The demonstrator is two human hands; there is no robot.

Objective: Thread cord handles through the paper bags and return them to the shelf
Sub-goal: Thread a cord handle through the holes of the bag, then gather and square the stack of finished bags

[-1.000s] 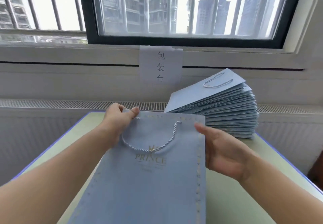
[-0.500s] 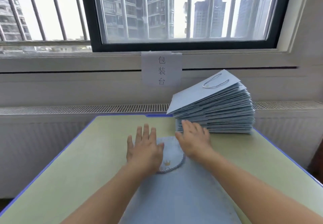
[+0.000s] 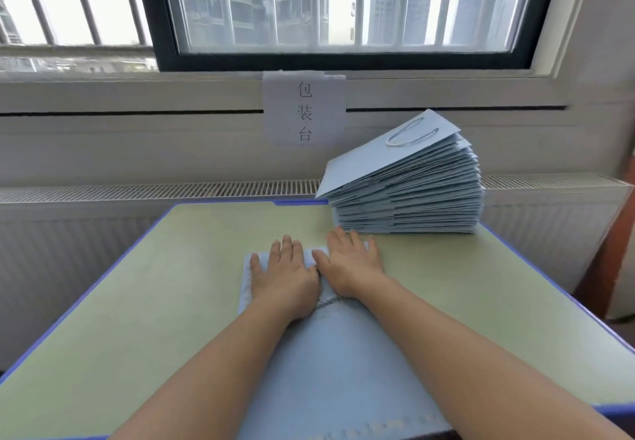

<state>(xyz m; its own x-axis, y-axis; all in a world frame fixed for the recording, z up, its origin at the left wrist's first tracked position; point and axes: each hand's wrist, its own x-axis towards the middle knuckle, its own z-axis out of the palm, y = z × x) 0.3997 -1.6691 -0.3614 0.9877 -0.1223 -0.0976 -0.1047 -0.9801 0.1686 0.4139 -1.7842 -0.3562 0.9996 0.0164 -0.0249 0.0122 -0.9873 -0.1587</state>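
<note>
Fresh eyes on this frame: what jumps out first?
Both hands, left hand and right hand, pressed flat side by side on a pale blue paper bag lying on the green table. Next, the tall stack of bags at the table's far right, a cord handle showing on its tilted top bag. A paper sign hangs under the window.

Both hands, left hand (image 3: 285, 276) and right hand (image 3: 352, 264), cover the top of the flat bag (image 3: 330, 364); only a bit of cord (image 3: 328, 301) shows between wrists. Bag's near edge cut off by frame bottom.
</note>
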